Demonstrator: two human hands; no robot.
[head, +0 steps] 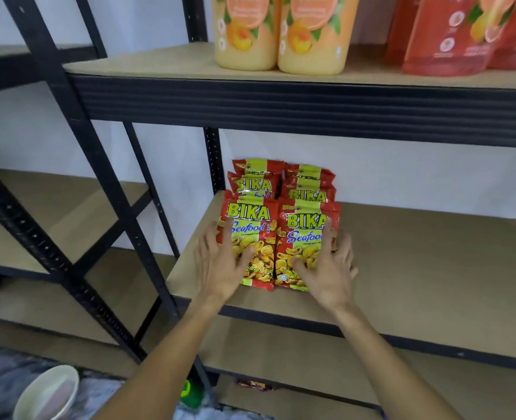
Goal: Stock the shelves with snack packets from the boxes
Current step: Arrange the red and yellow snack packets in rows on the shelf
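Observation:
Red and yellow BIKA Seafood snack packets stand in two rows at the left end of the middle shelf (417, 268). The front left packet (250, 219) and the front right packet (303, 231) lean back against several more behind them (308, 180). My left hand (220, 265) lies with spread fingers on the left side of the front left packet. On the right side of the front right packet, my right hand (332, 268) rests with its fingers spread. Neither hand curls round a packet.
The upper shelf (159, 65) carries two orange bottles (278, 34) and red pouches (463, 37). A black upright post (212, 159) stands just left of the packets. A second rack (68, 207) is at the left. A white bowl (47, 392) sits low left.

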